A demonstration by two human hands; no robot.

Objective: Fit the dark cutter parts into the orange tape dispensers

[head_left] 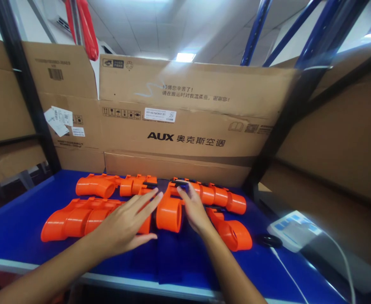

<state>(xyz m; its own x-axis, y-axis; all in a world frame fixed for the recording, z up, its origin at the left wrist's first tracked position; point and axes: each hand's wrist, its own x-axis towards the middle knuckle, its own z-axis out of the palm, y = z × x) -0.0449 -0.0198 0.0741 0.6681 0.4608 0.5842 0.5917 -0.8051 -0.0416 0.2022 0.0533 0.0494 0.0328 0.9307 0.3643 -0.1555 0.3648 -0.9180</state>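
Observation:
An orange tube-shaped plastic part (169, 215) stands between my hands on the blue table, with its round opening facing me. My left hand (126, 223) is open, fingers stretched out beside the part's left side and thumb spread below. My right hand (193, 207) reaches to the upper right of the same part. Its thumb and fingers close on a small dark piece (181, 184) at the part's top; the exact grip is partly hidden. Under my left hand lies a row of similar orange parts (74, 219). A dark blue cloth-like strip (169, 261) lies below the middle part.
More orange parts (95, 185) line the back left, and others (214, 195) the back right. One orange part (236, 234) lies at right. Beyond it are a black oval object (270, 240) and a white device (295, 230) with cables. Cardboard (185, 143) walls the back.

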